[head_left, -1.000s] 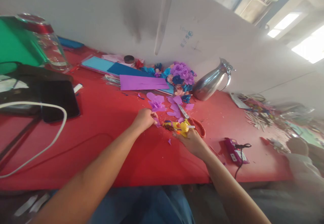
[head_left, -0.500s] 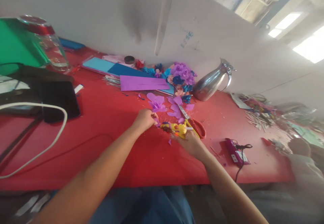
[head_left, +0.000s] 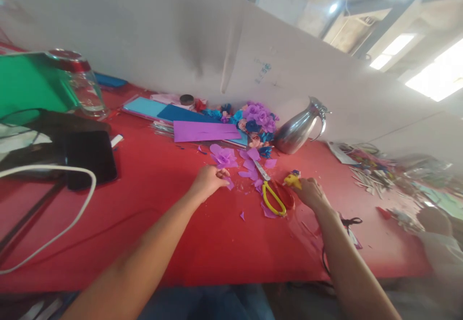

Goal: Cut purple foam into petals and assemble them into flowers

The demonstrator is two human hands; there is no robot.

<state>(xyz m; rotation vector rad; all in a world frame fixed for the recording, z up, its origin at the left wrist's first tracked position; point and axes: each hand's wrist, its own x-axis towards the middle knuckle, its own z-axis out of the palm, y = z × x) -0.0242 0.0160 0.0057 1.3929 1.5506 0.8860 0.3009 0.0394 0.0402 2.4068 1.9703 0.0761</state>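
Between the thumb and fingers of my left hand (head_left: 208, 184) is a small purple paper petal (head_left: 230, 183). Just beyond it lies a layered purple paper flower (head_left: 224, 157). My right hand (head_left: 312, 194) is wrapped round a yellow glue gun (head_left: 292, 180), whose body is mostly covered by the hand. Between the two hands, scissors (head_left: 274, 199) with one yellow and one red handle rest on the red table (head_left: 210, 243). Loose purple petals (head_left: 249, 165) are scattered about the scissor blades.
Behind are a purple paper sheet (head_left: 206, 132), a bunch of paper roses (head_left: 261, 116) and a metal jug (head_left: 298, 129). At left are a black phone (head_left: 90, 158), a white cable (head_left: 90, 199) and a red-lidded jar (head_left: 87, 88). Another person's sleeve (head_left: 443, 250) shows at far right.
My right hand has carried the glue gun rightward, away from my left hand, uncovering the scissor handles. My left hand still pinches the petal in about the same place.
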